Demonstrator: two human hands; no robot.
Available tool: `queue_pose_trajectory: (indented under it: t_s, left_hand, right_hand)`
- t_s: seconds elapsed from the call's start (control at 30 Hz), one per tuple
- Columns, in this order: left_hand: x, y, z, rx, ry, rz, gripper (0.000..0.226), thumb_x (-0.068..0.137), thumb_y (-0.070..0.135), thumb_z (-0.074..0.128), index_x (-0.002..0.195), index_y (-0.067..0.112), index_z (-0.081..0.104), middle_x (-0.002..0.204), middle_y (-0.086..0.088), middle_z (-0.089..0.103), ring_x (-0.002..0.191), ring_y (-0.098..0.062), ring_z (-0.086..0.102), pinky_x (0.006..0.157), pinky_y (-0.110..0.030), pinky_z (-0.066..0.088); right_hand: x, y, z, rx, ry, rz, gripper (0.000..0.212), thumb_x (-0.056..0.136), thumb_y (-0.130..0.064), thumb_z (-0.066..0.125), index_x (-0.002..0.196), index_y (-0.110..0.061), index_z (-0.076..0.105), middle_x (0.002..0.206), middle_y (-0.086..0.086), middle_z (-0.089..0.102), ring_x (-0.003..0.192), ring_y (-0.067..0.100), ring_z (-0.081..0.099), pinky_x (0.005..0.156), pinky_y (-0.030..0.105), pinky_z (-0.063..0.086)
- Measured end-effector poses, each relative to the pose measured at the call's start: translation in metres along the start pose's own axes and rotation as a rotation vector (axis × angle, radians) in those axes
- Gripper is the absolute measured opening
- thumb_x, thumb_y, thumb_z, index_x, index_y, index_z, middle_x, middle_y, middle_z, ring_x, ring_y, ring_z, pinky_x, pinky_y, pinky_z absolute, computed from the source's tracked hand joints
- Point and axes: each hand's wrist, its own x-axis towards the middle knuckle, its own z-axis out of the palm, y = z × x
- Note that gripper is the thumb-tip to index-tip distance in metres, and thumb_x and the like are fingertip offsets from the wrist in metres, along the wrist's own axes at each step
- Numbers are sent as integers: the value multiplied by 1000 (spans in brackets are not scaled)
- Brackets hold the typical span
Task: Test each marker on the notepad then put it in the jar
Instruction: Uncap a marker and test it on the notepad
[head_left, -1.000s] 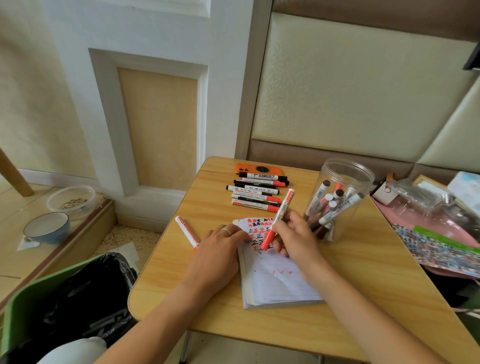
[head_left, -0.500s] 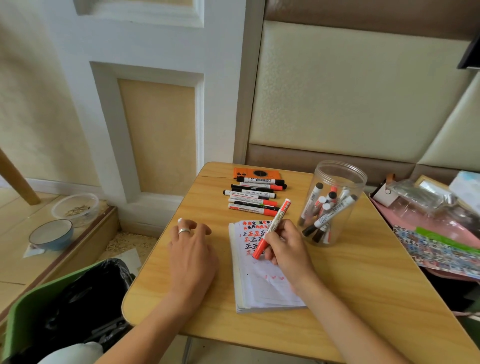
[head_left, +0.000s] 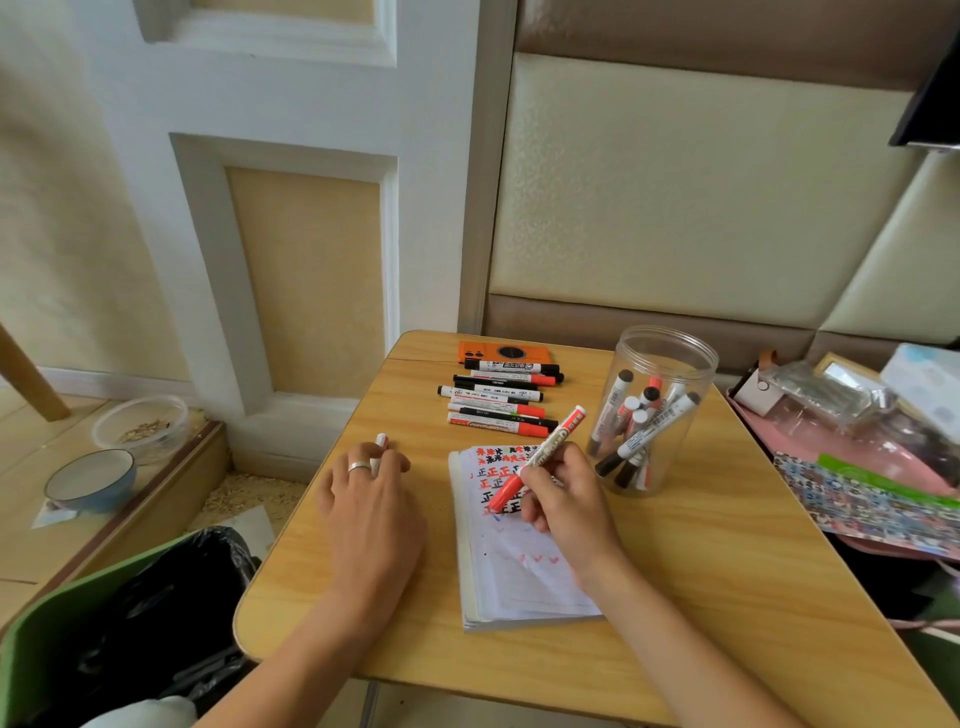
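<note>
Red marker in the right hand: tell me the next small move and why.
Probably cap it. The right hand holds the red marker over red marks on the white notepad, while the left hand covers its cap; the clear plastic jar comes next.

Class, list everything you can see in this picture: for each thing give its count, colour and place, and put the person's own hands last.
Table: one, light wood, centre.
Notepad: one, white with red and black marks, open on the table.
Jar: one, clear plastic, right of the notepad, holding several markers.
Loose markers: a row, black and red ends, behind the notepad.
Orange case: one, at the table's far edge.
Bin: one, green with a black bag, lower left.
Bowls: two, one blue, one clear, on the floor at left.
Red marker: one, in the right hand.
White marker: one, under the left fingers.
Left hand: rests on the table, ringed.
Right hand: grips the red marker over the notepad.
</note>
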Motion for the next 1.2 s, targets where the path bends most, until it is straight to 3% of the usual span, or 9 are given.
queue_pose_trajectory:
  t_s: [0.1, 0.23, 0.4, 0.53, 0.73, 0.93, 1.0, 1.1, 1.2]
  left_hand:
    - [-1, 8, -5, -153, 19, 248, 23, 88, 7, 64, 108, 17, 65, 116, -1, 55, 109, -21, 50, 98, -36, 36]
    - [-5, 14, -10, -293, -253, 511, 29, 104, 36, 46, 129, 22, 53, 114, 9, 55, 105, -7, 51, 91, -21, 41]
    - [-4, 9, -3, -302, -379, 515, 36, 105, 50, 29, 113, 24, 53, 95, 9, 57, 85, -7, 48, 73, -31, 43]
    - [-5, 8, -1, -239, -301, 467, 43, 102, 51, 21, 102, 20, 52, 86, 8, 56, 77, -11, 49, 63, -36, 42]
    - [-5, 10, -5, -268, -254, 477, 36, 103, 44, 26, 93, 20, 50, 80, 10, 52, 71, -10, 44, 60, -33, 36]
    - [-3, 10, -5, -291, -244, 501, 23, 106, 33, 36, 92, 21, 49, 79, 9, 49, 72, -11, 43, 64, -35, 38]
    - [-3, 11, -6, -292, -257, 534, 22, 106, 32, 37, 91, 21, 49, 80, 9, 49, 73, -10, 42, 65, -30, 34]
    - [-1, 10, -7, -329, -302, 525, 33, 107, 43, 32, 91, 22, 52, 79, 10, 51, 74, -9, 45, 66, -22, 31]
    - [0, 7, -3, -353, -307, 491, 43, 104, 52, 27, 91, 22, 56, 77, 9, 55, 72, -10, 46, 62, -24, 34]
  right_hand:
    - [-2, -3, -1, 30, -26, -18, 10, 95, -8, 65, 100, -6, 56, 71, 7, 60, 55, 16, 54, 47, 24, 40]
    - [-4, -7, -2, 92, -146, -52, 20, 94, -8, 71, 105, 2, 58, 70, 7, 62, 53, 18, 53, 46, 20, 39]
    - [-6, -6, -1, 134, -122, -60, 38, 86, -21, 76, 115, -5, 56, 80, 8, 65, 64, 19, 59, 53, 23, 44]
    - [-1, 0, -3, 88, 130, -130, 53, 86, -37, 72, 128, -33, 42, 116, 7, 61, 96, 18, 64, 84, 35, 56]
    - [-5, -4, -4, -466, 240, -645, 30, 91, -32, 56, 117, -20, 65, 130, 0, 55, 131, 17, 49, 112, 32, 37]
    - [-8, 10, 1, -873, -19, -724, 18, 93, -38, 59, 108, -33, 67, 109, -21, 64, 111, 3, 57, 121, 46, 20]
    - [-6, 12, 0, -922, -41, -742, 15, 96, -38, 58, 106, -31, 66, 102, -19, 65, 102, 6, 60, 118, 46, 27]
    - [-5, 11, 2, -931, -157, -729, 18, 100, -33, 53, 110, -24, 65, 101, -8, 63, 98, 14, 57, 92, 38, 47]
    - [-9, 13, 6, -957, -207, -716, 23, 101, -38, 51, 109, -21, 64, 100, -5, 60, 94, 15, 55, 80, 35, 50]
